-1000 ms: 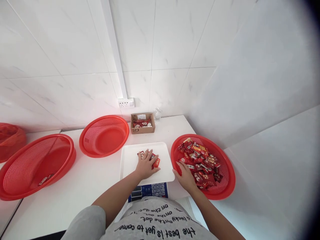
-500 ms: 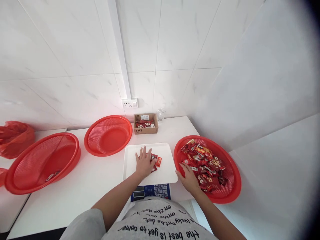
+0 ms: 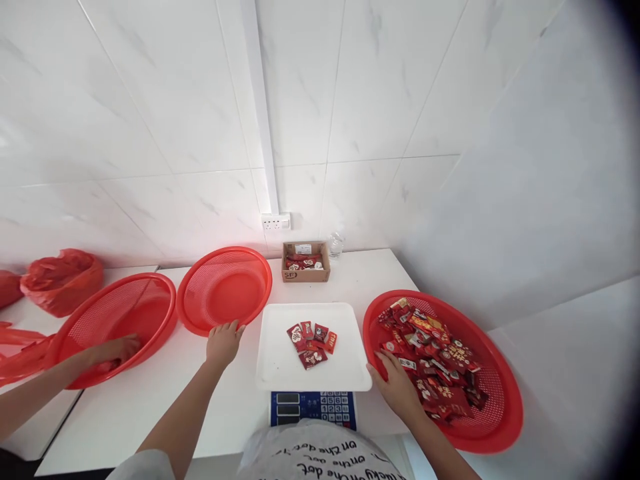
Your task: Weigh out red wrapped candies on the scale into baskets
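My left hand [image 3: 223, 345] is closed over the near rim of a red plastic basket [image 3: 225, 293] with nothing inside it. With my right hand [image 3: 397, 385] I grip the left rim of another red basket [image 3: 505, 400], heaped with red snack packets [image 3: 435, 353]; the fingers reach inside the rim. Between my hands, a white tray [image 3: 275, 370] rests on a scale [image 3: 313, 409] with a blue keypad panel. Several small red packets [image 3: 313, 341] lie loosely together in the tray's middle.
A co-worker's hand [image 3: 117, 350] reaches into a red basket [image 3: 145, 327] at the left. Red plastic bags [image 3: 63, 280] lie beyond it. A cardboard box [image 3: 306, 272] of packets and a clear glass [image 3: 336, 245] stand near the tiled wall, below a power socket [image 3: 276, 221].
My left hand has left the packets on the tray and moved left to the middle basket's rim. A co-worker's hand has come into the left basket. The view has shifted slightly.
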`<state>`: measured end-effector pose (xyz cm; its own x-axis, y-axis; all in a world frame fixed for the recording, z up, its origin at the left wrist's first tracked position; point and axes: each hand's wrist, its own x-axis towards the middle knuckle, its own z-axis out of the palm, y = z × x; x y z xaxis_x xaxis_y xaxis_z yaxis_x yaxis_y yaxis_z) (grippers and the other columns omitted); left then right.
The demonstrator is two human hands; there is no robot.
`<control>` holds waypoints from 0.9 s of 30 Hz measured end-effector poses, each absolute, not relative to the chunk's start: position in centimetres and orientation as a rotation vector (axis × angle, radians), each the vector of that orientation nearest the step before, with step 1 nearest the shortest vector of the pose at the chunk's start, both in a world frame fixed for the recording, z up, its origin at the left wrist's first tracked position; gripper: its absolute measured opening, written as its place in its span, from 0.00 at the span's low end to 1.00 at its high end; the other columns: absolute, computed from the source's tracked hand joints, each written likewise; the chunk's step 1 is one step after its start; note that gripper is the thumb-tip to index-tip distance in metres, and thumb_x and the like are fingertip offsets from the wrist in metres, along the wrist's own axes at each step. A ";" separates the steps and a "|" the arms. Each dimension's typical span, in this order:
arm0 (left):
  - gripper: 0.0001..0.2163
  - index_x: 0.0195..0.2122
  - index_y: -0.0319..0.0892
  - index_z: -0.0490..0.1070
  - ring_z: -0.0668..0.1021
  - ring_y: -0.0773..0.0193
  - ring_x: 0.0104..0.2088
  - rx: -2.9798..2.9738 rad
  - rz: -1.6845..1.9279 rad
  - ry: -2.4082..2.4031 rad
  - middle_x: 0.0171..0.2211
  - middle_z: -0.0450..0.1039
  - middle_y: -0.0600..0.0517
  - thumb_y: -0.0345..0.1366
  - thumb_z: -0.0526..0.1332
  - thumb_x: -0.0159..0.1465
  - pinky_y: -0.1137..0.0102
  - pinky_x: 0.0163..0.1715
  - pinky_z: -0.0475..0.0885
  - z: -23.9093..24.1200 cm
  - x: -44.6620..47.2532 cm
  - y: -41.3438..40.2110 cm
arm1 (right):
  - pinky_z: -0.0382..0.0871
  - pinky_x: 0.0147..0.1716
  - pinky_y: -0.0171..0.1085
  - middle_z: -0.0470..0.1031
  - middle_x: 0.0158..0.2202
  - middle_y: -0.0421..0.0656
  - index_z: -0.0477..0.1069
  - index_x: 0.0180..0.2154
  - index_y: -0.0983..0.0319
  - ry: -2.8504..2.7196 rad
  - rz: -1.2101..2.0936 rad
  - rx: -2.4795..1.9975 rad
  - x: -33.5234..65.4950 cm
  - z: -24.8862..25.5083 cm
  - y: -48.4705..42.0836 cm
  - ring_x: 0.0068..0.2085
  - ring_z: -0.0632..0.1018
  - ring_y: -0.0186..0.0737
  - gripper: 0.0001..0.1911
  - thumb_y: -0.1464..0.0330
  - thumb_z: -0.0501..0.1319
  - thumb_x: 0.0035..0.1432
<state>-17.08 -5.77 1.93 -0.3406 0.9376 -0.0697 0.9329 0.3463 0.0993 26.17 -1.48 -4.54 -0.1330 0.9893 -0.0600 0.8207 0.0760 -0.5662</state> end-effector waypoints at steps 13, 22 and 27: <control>0.28 0.61 0.44 0.53 0.52 0.51 0.63 2.100 0.358 2.041 0.63 0.52 0.44 0.52 0.48 0.63 0.53 0.59 0.48 2.7 -8.4 -3.8 | 0.59 0.55 0.44 0.61 0.57 0.54 0.66 0.51 0.68 -2.022 0.788 -1.865 25.9 -3.4 -1.6 0.58 0.64 0.49 0.32 0.52 0.47 0.54; 0.40 0.63 0.46 0.47 0.53 0.47 0.62 2.183 0.195 1.673 0.64 0.48 0.42 0.53 0.61 0.53 0.48 0.58 0.48 0.0 -2.8 -3.1 | 0.60 0.55 0.42 0.62 0.57 0.52 0.67 0.50 0.65 -2.025 0.763 -1.885 25.7 -3.0 -1.6 0.58 0.64 0.47 0.29 0.54 0.48 0.55; 0.28 0.60 0.46 0.55 0.66 0.53 0.53 2.240 0.340 1.730 0.56 0.62 0.45 0.45 0.58 0.59 0.55 0.53 0.60 -0.2 -3.3 -2.9 | 0.60 0.55 0.42 0.61 0.58 0.52 0.66 0.51 0.66 -2.026 0.784 -1.898 25.5 -2.5 -1.7 0.57 0.65 0.47 0.29 0.54 0.47 0.56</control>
<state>-3.32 -2.93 -0.19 0.2509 0.9680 0.0094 0.8996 -0.2368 0.3668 25.55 -1.71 -2.52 -0.1158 0.9780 -0.1733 0.8399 0.0033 -0.5428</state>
